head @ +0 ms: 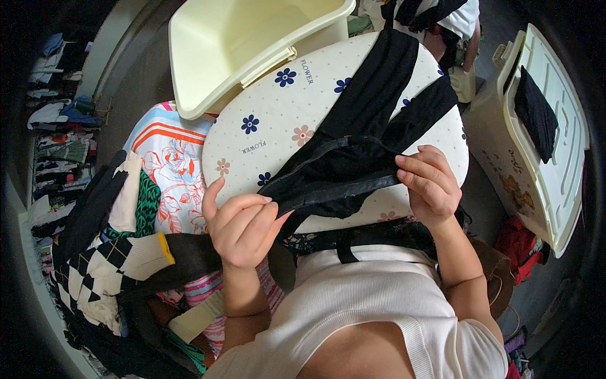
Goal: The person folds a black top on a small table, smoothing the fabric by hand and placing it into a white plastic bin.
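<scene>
Before me, a pair of black leggings or tights [326, 166] is stretched by its waistband between my two hands. My left hand [244, 225] pinches one end of the waistband between thumb and fingers. At the other end, my right hand [428, 184] grips the band's edge with its fingertips. The two legs run away from me, side by side, over a rounded white board with a flower print [265, 151]. The longer-looking leg reaches past the board's far edge. The waist opening faces me and sags a little in the middle.
Beyond the board stands a cream plastic bin [255, 61]. At right is a lidded storage box [544, 199] with a folded black cloth [535, 113] on its lid. Piled clothes with an argyle knit [104, 275] lie at left, near a floral print cloth [170, 166]. Red fabric [518, 251] lies at right.
</scene>
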